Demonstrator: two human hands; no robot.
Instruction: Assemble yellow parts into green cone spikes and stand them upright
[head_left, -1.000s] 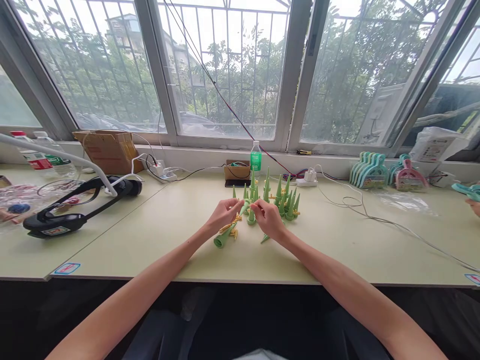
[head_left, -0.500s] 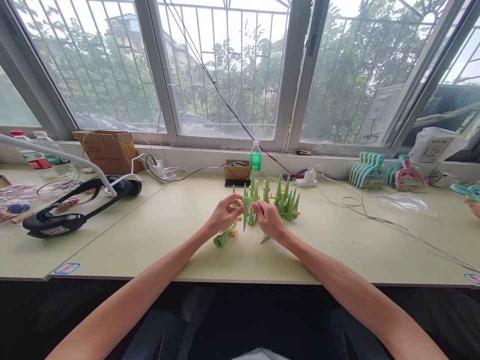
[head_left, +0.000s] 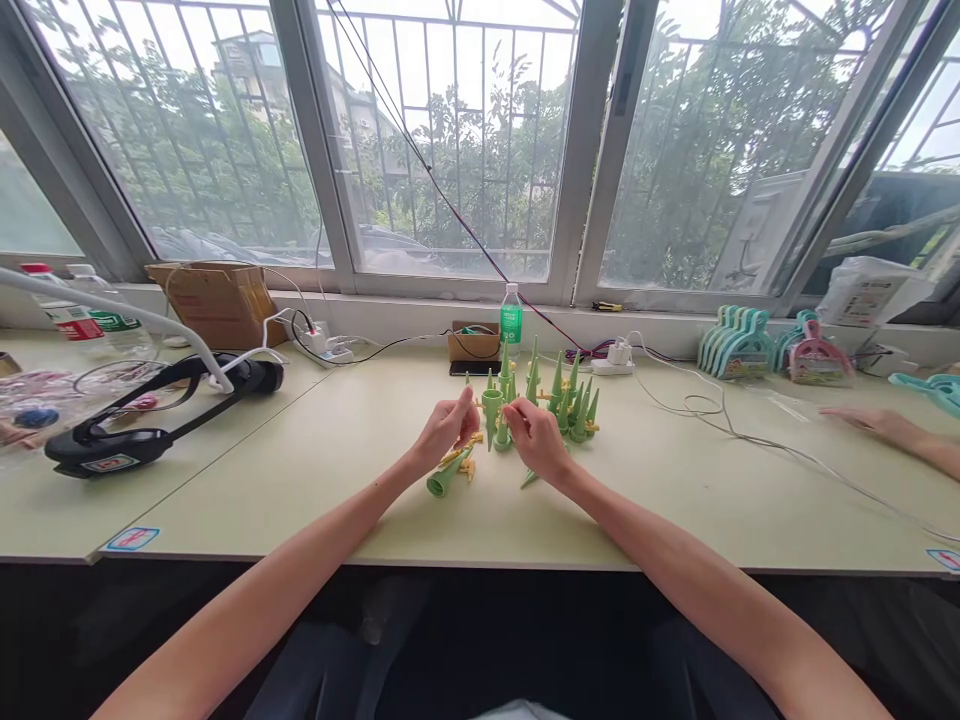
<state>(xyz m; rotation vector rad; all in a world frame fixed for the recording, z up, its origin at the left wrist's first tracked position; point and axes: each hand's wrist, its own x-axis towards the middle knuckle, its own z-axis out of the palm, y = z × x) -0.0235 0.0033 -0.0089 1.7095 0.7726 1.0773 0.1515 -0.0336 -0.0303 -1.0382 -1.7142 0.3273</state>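
Note:
A green plant watering spike (head_left: 491, 408) hangs point down between my hands, its open cup facing up. My right hand (head_left: 538, 440) is closed, with thumb and fingers pinched at the spike's right side. On the other side, my left hand (head_left: 446, 432) is closed with the thumb up; its fingertips are close to the spike, and what they pinch is hidden. Another green spike (head_left: 442, 484) lies below my left hand beside yellow valve pieces (head_left: 469, 466). Several green spikes (head_left: 577, 410) stand on their cups behind and right of my right hand, some with yellow valves.
A green-labelled bottle (head_left: 511, 322) and a small cardboard box (head_left: 474, 342) stand at the back. A black headset (head_left: 157, 415) lies left. White cables (head_left: 739, 430) cross the right side, where another person's hand (head_left: 874, 425) rests near bundled hangers (head_left: 817, 350).
My left fingers have curled in, pulling slightly away from the spike's cup, which now shows more. The spike has risen slightly. At the right, the other person's hand has reached further onto the table.

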